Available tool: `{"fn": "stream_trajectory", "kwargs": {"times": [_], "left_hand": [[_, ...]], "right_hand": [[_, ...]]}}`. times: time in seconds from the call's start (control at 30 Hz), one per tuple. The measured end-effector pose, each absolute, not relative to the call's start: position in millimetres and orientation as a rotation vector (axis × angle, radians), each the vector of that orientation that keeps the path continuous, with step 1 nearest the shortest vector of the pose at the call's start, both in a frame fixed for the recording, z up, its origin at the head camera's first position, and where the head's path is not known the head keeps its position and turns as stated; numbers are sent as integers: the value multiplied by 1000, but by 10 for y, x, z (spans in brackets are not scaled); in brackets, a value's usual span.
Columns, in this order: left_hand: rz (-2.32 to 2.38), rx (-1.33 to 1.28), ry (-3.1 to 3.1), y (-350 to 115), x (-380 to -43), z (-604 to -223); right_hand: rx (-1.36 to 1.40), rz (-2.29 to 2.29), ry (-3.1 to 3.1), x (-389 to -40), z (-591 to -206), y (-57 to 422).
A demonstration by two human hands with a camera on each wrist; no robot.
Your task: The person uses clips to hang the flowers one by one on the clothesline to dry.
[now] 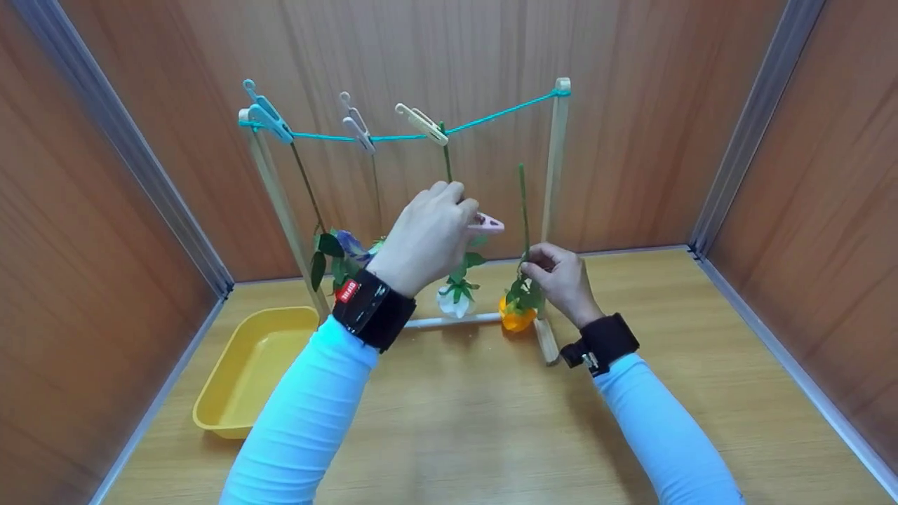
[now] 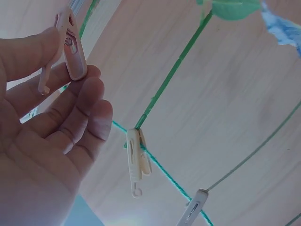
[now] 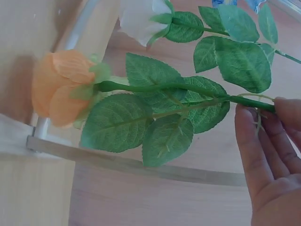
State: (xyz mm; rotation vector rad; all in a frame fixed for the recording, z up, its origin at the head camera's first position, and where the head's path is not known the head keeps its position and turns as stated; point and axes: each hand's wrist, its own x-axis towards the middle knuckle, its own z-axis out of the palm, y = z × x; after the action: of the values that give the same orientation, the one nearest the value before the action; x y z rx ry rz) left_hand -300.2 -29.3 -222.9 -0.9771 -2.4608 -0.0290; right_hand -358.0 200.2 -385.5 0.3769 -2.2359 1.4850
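Note:
In the head view my left hand (image 1: 429, 235) pinches a pink clothespin (image 1: 487, 224) below the cord. The left wrist view shows that clothespin (image 2: 70, 52) between thumb and fingers. My right hand (image 1: 561, 277) pinches the green stem of an orange artificial rose (image 1: 517, 315), which hangs head down beside the right post. Its stem (image 1: 523, 203) points up, with the top end under the cord. Close by, a white rose (image 1: 454, 301) hangs from a cream clothespin (image 1: 422, 123) on the turquoise cord (image 1: 501, 112). The left hand partly hides the flowers behind it.
A blue clothespin (image 1: 268, 116) and a grey clothespin (image 1: 358, 126) hold more stems on the cord; a blue-purple flower (image 1: 351, 245) hangs at left. Wooden posts (image 1: 556, 154) carry the cord. A yellow basin (image 1: 256, 372) stands at the left. Wood-grain panels (image 1: 807, 231) enclose the table.

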Motion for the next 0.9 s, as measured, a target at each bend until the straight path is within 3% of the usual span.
{"fn": "stream_trajectory", "kwargs": {"times": [0.9], "left_hand": [[-66, -844, -2556, 113, -3470, -1474]], "right_hand": [[398, 1325, -2137, -3753, -3531, 2042]]}}
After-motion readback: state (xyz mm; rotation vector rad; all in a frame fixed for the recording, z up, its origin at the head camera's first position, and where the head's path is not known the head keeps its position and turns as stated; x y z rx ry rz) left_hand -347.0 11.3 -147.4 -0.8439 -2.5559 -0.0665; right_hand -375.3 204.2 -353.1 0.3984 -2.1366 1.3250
